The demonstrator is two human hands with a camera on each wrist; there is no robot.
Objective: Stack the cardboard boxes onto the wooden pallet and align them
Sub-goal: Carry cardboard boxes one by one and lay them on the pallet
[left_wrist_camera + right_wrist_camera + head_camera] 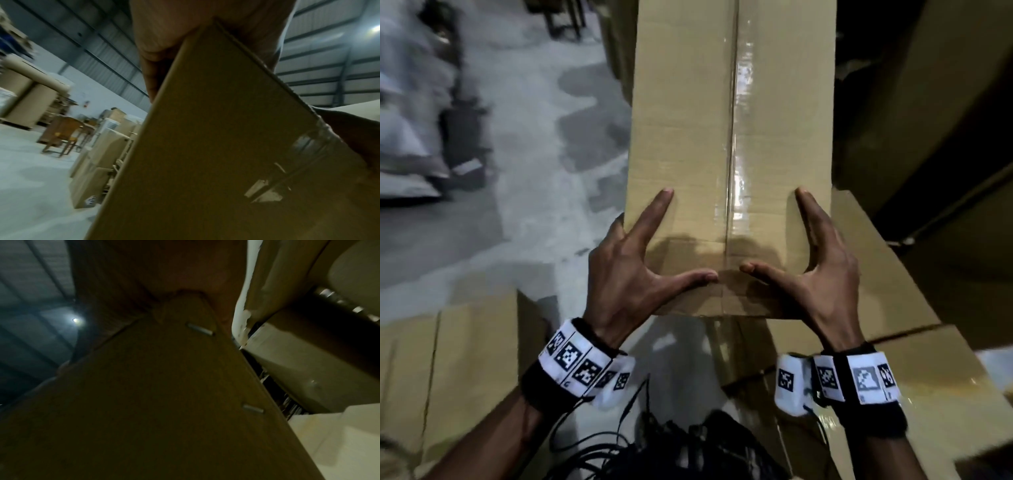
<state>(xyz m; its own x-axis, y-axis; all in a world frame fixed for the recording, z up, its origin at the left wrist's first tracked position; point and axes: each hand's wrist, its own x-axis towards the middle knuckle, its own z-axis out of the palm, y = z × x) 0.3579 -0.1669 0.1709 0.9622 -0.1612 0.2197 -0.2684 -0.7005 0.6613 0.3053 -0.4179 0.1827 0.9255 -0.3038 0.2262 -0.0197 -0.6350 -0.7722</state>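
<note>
A long brown cardboard box (688,137) with a glossy taped centre seam stretches away from me. My left hand (633,270) grips its near left corner, index finger and thumb spread flat on the top and the other fingers wrapped down the left side. At the near right corner my right hand (822,277) mirrors that hold. The left wrist view shows the box's side face (216,146) under the palm (164,32). In the dark right wrist view is a stapled face of the box (154,394). No wooden pallet shows in any view.
More cardboard boxes lie below the held one, at lower left (465,359) and on the right (945,394). Grey concrete floor (534,137) opens to the left. Black cables (654,445) hang near my body. Stacked boxes (98,162) and wooden furniture (63,134) stand further off.
</note>
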